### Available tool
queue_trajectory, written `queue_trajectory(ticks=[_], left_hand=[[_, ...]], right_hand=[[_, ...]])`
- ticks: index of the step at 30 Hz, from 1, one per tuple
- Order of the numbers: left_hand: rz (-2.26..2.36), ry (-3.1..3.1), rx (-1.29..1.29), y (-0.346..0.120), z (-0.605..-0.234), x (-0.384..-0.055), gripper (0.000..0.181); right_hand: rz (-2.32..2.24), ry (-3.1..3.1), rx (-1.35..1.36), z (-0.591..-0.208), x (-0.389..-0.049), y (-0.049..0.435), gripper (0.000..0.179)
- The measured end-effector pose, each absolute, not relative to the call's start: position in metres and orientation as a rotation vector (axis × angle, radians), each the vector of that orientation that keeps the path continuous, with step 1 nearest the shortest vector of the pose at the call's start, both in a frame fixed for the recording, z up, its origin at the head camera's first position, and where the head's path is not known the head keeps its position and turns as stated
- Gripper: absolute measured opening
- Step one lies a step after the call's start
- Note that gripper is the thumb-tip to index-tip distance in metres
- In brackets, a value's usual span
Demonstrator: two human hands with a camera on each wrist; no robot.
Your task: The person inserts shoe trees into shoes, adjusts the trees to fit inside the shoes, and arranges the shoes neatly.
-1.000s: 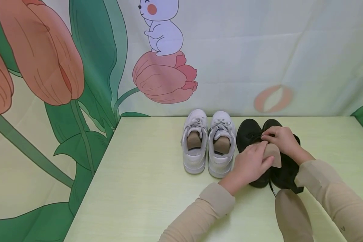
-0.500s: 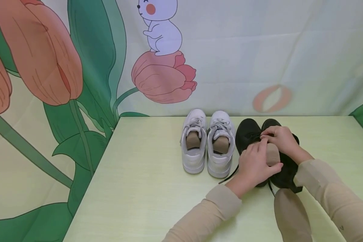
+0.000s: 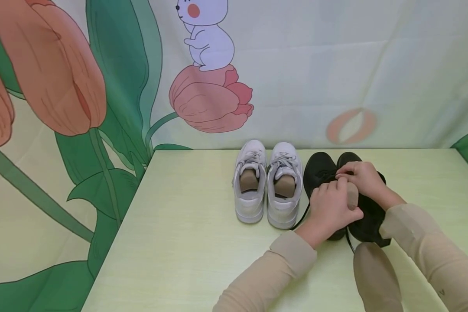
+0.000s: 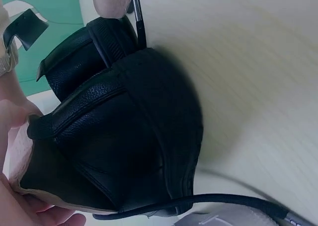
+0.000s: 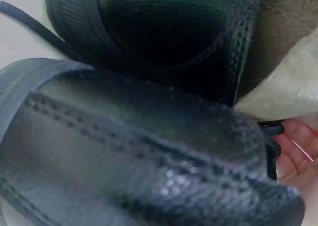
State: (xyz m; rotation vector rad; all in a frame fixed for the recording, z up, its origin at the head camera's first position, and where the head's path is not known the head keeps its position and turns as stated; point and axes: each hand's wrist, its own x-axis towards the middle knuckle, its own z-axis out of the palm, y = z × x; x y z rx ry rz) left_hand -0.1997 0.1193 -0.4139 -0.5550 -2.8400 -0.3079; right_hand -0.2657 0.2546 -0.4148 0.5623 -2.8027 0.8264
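Note:
In the head view, my left hand (image 3: 331, 208) grips a beige insole (image 3: 352, 196), thumb at one edge and fingers at the other. The insole's front end lies inside the left black leather shoe (image 3: 320, 169); its heel end curves up out of the opening. The left wrist view shows that shoe's heel (image 4: 169, 121) from behind, with the insole bent in my fingers. My right hand (image 3: 362, 177) pinches the same shoe at its tongue and laces, fingertips beside lace loops (image 5: 272, 136) in the right wrist view. Close beside it stands the right black shoe (image 3: 368, 221).
White sneakers (image 3: 249, 208) with brown insoles showing inside stand left of the black pair. A loose brown insole (image 3: 376, 273) lies near the table's front, behind the black heels. A black lace (image 3: 302, 216) trails onto the table (image 3: 171, 242). A printed curtain (image 3: 288, 78) hangs behind.
My left hand has shifted slightly right and curled further over the insole, which shows less and sits more upright. My right hand stays in place. A lace has come into view by the left wrist.

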Motion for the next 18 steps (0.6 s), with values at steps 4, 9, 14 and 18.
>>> queue_trajectory(ticks=[4, 9, 14, 18], left_hand=[[-0.300, -2.867, -0.556, 0.118, -0.413, -0.200, 0.063], [-0.312, -2.910, -0.595, 0.114, -0.413, -0.200, 0.066], [-0.412, -2.852, -0.645, 0.109, -0.418, -0.199, 0.063], [-0.548, -2.751, -0.598, 0.105, -0.423, -0.197, 0.050]], right_hand=[[0.827, -2.813, 0.566, -0.415, -0.267, 0.254, 0.010], [0.822, -2.804, 0.582, -0.415, -0.268, 0.254, 0.010], [0.810, -2.791, 0.593, -0.416, -0.267, 0.254, 0.010], [0.808, -2.796, 0.588, -0.415, -0.267, 0.256, 0.010]])
